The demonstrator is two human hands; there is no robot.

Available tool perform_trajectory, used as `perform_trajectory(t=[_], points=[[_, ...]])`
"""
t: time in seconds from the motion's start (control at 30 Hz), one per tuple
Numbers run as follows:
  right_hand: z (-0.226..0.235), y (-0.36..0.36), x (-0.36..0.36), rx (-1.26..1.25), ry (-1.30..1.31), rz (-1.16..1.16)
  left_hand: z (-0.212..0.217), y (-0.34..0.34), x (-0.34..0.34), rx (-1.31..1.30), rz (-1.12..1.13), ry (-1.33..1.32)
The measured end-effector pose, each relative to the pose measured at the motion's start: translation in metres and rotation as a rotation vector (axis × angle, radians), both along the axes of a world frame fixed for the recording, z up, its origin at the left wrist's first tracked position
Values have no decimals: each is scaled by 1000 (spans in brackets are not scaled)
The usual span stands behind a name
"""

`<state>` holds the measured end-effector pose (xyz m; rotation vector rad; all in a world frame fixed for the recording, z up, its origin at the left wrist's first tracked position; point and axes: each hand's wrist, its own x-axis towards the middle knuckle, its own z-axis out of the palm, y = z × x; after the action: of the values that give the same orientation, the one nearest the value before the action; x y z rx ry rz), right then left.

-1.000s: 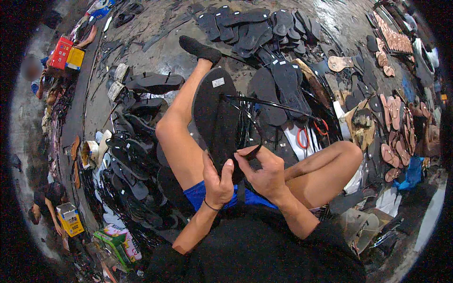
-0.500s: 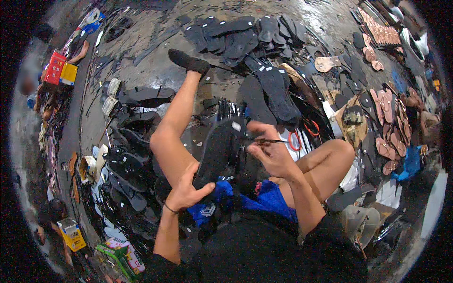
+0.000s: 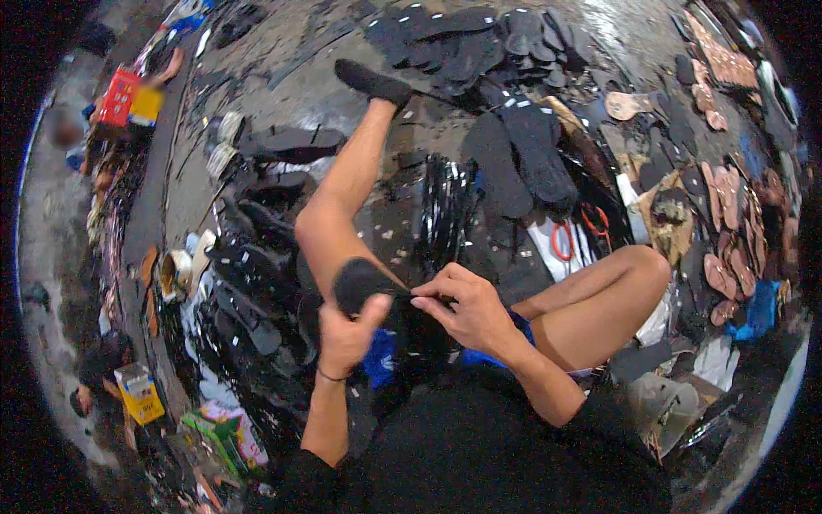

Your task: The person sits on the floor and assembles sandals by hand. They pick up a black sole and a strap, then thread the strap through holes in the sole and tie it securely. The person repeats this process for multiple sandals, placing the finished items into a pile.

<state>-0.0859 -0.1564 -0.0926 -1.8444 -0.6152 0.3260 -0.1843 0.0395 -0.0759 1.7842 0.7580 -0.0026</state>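
Note:
A black shoe sole (image 3: 360, 286) is gripped in my left hand (image 3: 344, 341), whose thumb lies along its near edge. It is tilted in front of my raised knee, with its rounded end showing. My right hand (image 3: 473, 315) is just to the right of it. There the thumb and forefinger pinch a thin dark strip (image 3: 402, 294) that runs to the sole's edge. The rest of the strip is too dark to make out. Beyond my hands, a bundle of shiny black strips (image 3: 447, 201) lies on the floor.
Black soles (image 3: 548, 158) lie ahead, with a larger pile (image 3: 445, 43) behind. Red-handled scissors (image 3: 562, 242) rest right of centre. Pink sandals (image 3: 728, 265) are at far right, a grey bucket (image 3: 664, 407) at lower right. More black soles (image 3: 248, 313) and a green box (image 3: 224, 441) are left.
The sole has turned and come lower, so its rounded end now shows. My right hand has moved down and toward it, now pinching beside its edge. The whole view has shifted slightly.

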Motion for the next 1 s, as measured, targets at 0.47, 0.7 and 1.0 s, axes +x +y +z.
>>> perform_trajectory(t=[0.47,0.7,1.0], points=[[9,1,-15,-75,-24,0,9,-13,6,45,-417,-188],[14,-5,-3,49,375,36,7,-10,7,-154,-446,-358],[29,-26,39,-256,-77,-134,0,-37,16,-281,233,-437]])
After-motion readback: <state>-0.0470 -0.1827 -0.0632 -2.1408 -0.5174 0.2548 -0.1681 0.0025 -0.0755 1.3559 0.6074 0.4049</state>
